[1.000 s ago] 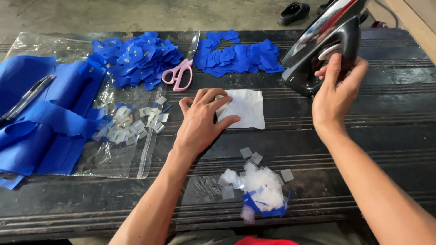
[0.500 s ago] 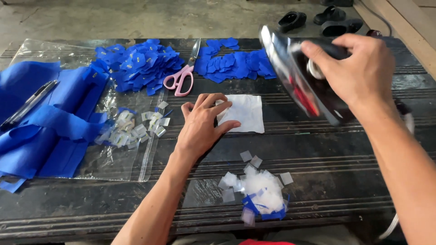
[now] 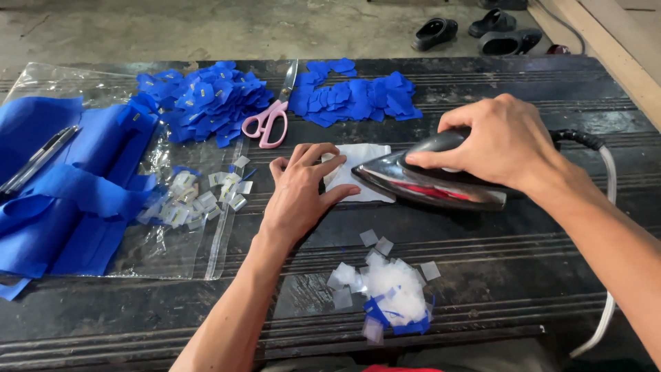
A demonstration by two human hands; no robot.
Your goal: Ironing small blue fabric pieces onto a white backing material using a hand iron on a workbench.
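Here the right hand [image 3: 499,141] grips the iron [image 3: 430,182] by its handle, its tip on the white cloth [image 3: 348,169]. The left hand [image 3: 303,189] lies flat, fingers spread, pinning that cloth. Pink scissors [image 3: 272,117] rest beyond, between blue scraps [image 3: 354,96].

I see dark ridged desk [image 3: 537,275], worn and scuffed. Beyond far edge, bare grey concrete floor [image 3: 206,27], stained. Black sandals [image 3: 482,31] lie on floor, top right. Pale wooden plank [image 3: 613,55] runs diagonally at right. Even daylight.
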